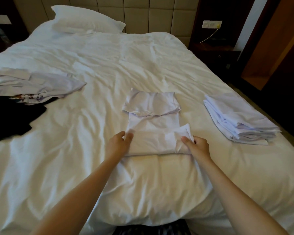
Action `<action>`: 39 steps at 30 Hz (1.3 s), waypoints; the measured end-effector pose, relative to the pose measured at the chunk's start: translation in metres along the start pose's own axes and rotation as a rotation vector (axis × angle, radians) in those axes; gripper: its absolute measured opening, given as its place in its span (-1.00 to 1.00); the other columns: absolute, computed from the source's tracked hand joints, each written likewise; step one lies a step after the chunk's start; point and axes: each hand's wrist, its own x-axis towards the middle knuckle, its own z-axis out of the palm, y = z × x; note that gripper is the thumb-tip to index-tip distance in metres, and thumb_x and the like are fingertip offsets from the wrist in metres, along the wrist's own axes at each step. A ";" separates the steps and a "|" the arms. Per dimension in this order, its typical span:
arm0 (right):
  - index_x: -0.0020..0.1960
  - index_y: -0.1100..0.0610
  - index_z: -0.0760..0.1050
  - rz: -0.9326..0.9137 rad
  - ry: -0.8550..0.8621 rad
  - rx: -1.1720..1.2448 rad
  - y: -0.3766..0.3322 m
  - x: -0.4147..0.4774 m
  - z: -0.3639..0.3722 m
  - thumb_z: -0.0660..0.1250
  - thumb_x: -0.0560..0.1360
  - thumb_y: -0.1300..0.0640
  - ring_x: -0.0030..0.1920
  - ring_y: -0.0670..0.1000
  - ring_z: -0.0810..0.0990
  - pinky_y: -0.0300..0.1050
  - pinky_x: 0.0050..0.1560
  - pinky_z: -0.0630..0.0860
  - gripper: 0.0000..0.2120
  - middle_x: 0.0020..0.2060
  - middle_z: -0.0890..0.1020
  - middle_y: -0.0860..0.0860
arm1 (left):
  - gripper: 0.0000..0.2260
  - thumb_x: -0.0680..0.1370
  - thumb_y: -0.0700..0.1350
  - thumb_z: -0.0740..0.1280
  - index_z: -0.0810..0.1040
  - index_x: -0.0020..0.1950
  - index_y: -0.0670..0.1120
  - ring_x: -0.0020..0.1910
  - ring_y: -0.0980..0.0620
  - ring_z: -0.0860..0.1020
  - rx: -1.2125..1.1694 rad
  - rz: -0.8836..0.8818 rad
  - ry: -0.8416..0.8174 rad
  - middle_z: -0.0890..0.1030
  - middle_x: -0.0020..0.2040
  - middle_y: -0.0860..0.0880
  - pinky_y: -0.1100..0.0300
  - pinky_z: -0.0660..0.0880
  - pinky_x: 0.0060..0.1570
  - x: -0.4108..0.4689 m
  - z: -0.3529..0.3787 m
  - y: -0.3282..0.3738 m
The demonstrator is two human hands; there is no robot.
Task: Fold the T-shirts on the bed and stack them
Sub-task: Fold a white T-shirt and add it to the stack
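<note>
Both near corners of the half-folded white T-shirt [153, 122] are pinched, one by our left hand [118, 144], one by our right hand [197, 146]; the folded T-shirt stack [236, 121] lies right of that hand.

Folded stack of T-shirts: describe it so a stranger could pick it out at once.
Take the white bed and go to its right edge as seen. There sits the folded stack of T-shirts, a neat layered white pile. Unlike the half-folded shirt pinched by the left hand and right hand mid-bed, and the loose heap at the left edge, nothing touches it.
</note>
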 end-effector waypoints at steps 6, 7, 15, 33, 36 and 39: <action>-0.27 0.12 0.45 0.156 -0.056 -0.288 -0.015 0.012 -0.001 0.38 0.41 0.03 -0.18 0.08 0.52 -0.15 -0.31 0.33 -0.80 -0.31 0.53 0.00 | -0.65 0.50 0.11 0.28 0.41 0.19 -0.06 0.00 -0.10 0.52 0.143 -0.030 0.005 0.56 0.02 -0.02 0.15 0.36 -0.13 0.008 0.000 -0.001; -0.22 0.12 0.44 0.176 -0.059 -0.278 -0.018 0.015 -0.001 0.39 0.39 0.05 -0.16 0.08 0.51 -0.15 -0.30 0.34 -0.82 -0.27 0.53 0.00 | -0.60 0.47 0.13 0.32 0.36 0.19 -0.05 -0.04 -0.08 0.50 0.152 -0.042 0.007 0.53 0.01 -0.01 0.14 0.37 -0.13 0.010 -0.002 0.001; 0.29 0.18 0.36 0.217 -0.028 -0.019 -0.054 0.086 0.009 0.37 0.43 0.00 0.19 0.10 0.47 -0.14 -0.01 0.36 -0.49 0.24 0.47 0.11 | -0.62 0.51 0.04 0.29 0.35 0.22 -0.14 0.13 -0.11 0.47 0.008 0.085 0.134 0.45 0.20 -0.11 0.06 0.37 0.03 0.071 -0.022 0.031; 0.12 0.27 0.52 0.328 -0.290 0.277 -0.054 0.207 0.066 0.47 0.34 0.17 -0.21 0.12 0.62 -0.14 -0.27 0.51 -0.61 -0.15 0.64 0.14 | -0.44 0.44 0.06 0.42 0.39 0.30 -0.23 -0.01 -0.14 0.53 -0.219 -0.199 -0.164 0.53 0.11 -0.16 0.09 0.47 -0.07 0.224 0.024 0.062; 0.08 0.26 0.52 0.306 -0.309 0.313 -0.051 0.208 0.063 0.45 0.37 0.22 -0.19 0.14 0.61 -0.12 -0.21 0.53 -0.69 -0.14 0.64 0.16 | -0.48 0.39 0.04 0.48 0.36 0.19 -0.18 -0.20 -0.07 0.51 -0.257 -0.287 -0.305 0.50 -0.09 -0.13 0.10 0.48 -0.16 0.226 0.021 0.069; 0.03 0.19 0.52 0.232 -0.266 0.362 -0.054 0.201 0.060 0.43 0.39 0.29 -0.20 0.10 0.60 -0.12 -0.16 0.54 -0.77 -0.18 0.63 0.10 | -0.51 0.38 -0.01 0.51 0.34 0.12 -0.16 -0.22 -0.04 0.48 -0.310 -0.297 -0.331 0.47 -0.14 -0.09 0.06 0.48 -0.02 0.222 0.014 0.069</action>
